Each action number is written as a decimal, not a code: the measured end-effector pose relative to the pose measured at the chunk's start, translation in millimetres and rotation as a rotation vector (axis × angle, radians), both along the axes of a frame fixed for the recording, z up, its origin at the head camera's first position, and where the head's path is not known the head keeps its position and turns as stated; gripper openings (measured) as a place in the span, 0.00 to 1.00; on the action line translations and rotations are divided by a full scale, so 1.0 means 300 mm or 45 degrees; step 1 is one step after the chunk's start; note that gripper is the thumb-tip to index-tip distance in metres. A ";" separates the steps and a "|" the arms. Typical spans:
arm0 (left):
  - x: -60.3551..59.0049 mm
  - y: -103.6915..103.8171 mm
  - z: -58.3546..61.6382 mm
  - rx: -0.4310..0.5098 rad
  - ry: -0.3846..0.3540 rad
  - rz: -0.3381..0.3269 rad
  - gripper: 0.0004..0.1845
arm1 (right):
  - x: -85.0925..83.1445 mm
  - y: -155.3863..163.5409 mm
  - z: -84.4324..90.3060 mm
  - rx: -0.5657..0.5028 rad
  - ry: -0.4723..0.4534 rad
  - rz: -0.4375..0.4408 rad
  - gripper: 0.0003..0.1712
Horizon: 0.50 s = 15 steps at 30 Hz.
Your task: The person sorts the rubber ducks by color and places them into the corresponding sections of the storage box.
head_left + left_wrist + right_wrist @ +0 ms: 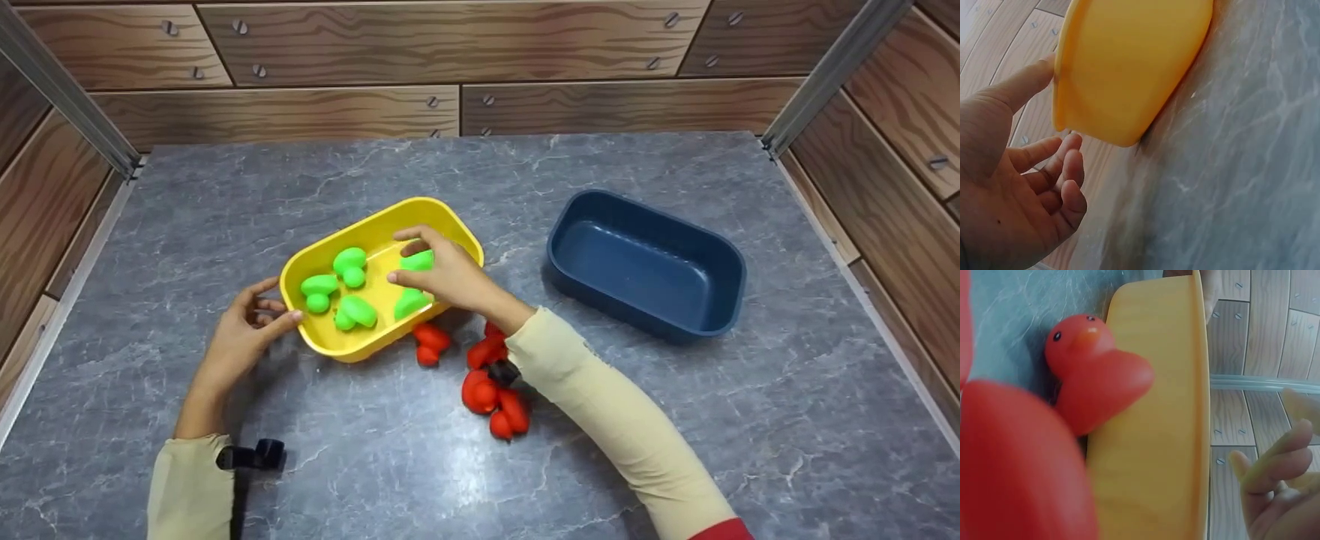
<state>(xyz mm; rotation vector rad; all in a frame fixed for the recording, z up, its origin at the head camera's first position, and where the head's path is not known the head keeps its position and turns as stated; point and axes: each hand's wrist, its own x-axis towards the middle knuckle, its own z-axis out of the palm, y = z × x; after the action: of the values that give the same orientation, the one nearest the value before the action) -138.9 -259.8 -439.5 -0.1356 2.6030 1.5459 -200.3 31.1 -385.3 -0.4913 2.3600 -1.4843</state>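
Observation:
A yellow tray (352, 346) stands mid-table with several green toy ducks (350, 264) inside. My left hand (247, 330) lies at its near-left corner, thumb against the rim, the other fingers loosely curled and holding nothing; the left wrist view shows that hand (1027, 185) beside the tray's wall (1129, 62). Over the tray's right half my right hand (442, 274) hovers with fingers spread above two green ducks (411, 302), gripping none that I can see. Its fingers (1275, 478) look empty beside the tray (1151, 439).
Several red toy ducks (480, 390) lie on the grey marble table just in front of the yellow tray, under my right forearm; one red duck (1092, 371) leans on the tray's wall. An empty dark blue tray (637, 259) stands to the right. Wooden panels wall in the table.

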 end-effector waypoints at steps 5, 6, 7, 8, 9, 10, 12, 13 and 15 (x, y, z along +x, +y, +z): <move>0.003 -0.004 0.018 -0.098 0.037 0.018 0.39 | -0.006 0.040 -0.003 -0.064 -0.042 0.006 0.30; 0.004 -0.002 0.022 -0.109 0.052 0.023 0.38 | -0.007 0.049 -0.003 -0.074 -0.040 0.001 0.30; 0.005 0.000 0.025 -0.114 0.065 0.031 0.38 | -0.009 0.058 -0.004 -0.080 -0.036 -0.006 0.30; 0.007 0.004 0.029 -0.118 0.082 0.040 0.37 | -0.009 0.068 -0.003 -0.082 -0.030 -0.015 0.29; 0.010 0.010 0.033 -0.121 0.105 0.053 0.36 | -0.011 0.078 -0.002 -0.082 -0.022 -0.023 0.29; 0.013 0.016 0.038 -0.118 0.130 0.070 0.35 | -0.012 0.088 -0.001 -0.088 -0.017 -0.031 0.29; 0.019 0.030 0.049 -0.109 0.197 0.115 0.33 | -0.014 0.110 0.003 -0.099 -0.022 -0.042 0.29; 0.022 0.039 0.054 -0.101 0.236 0.140 0.31 | -0.015 0.122 0.005 -0.108 -0.032 -0.048 0.29; 0.027 0.057 0.066 -0.080 0.324 0.187 0.28 | -0.016 0.146 0.012 -0.130 -0.049 -0.059 0.28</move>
<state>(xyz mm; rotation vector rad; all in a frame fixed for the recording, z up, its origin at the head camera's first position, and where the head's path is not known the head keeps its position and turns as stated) -130.9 -242.6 -419.8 -0.1467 2.8986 1.6257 -205.2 74.9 -381.8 -0.4309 2.2894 -1.6265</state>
